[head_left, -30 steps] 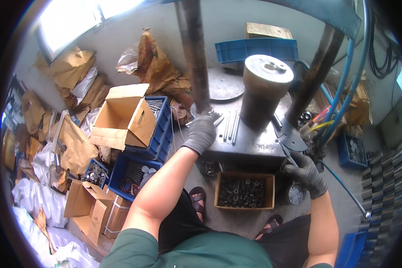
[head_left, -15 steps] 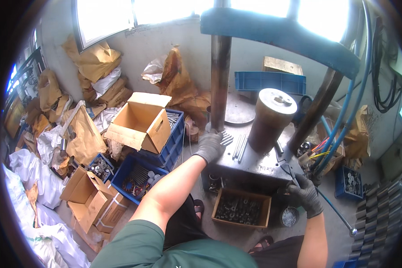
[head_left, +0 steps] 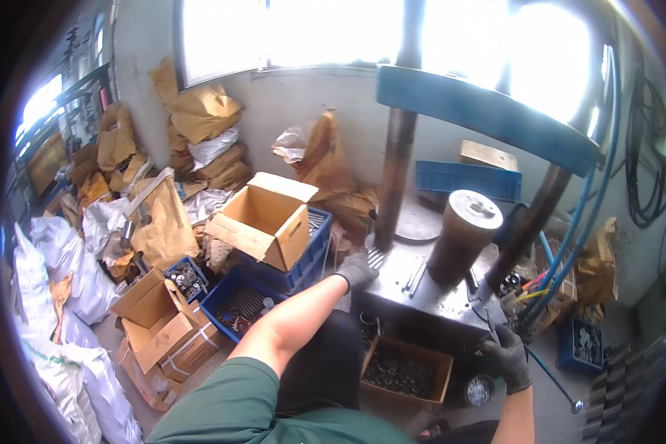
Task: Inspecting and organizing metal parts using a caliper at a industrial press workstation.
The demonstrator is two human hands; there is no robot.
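Your gloved left hand (head_left: 357, 269) rests at centre frame, its grip closed on thin metal rods (head_left: 375, 257) on the press bench (head_left: 422, 296). Your right hand (head_left: 509, 358), lower right, grips a lever (head_left: 488, 320).

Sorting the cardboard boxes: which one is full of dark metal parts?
The low open cardboard box on the floor below the press table, unlike the empty one on the blue crate.

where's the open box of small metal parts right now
In the head view, the open cardboard box of dark metal parts sits low, right of centre, under the front edge of the press table, between the person's bare forearm and the gloved right hand.
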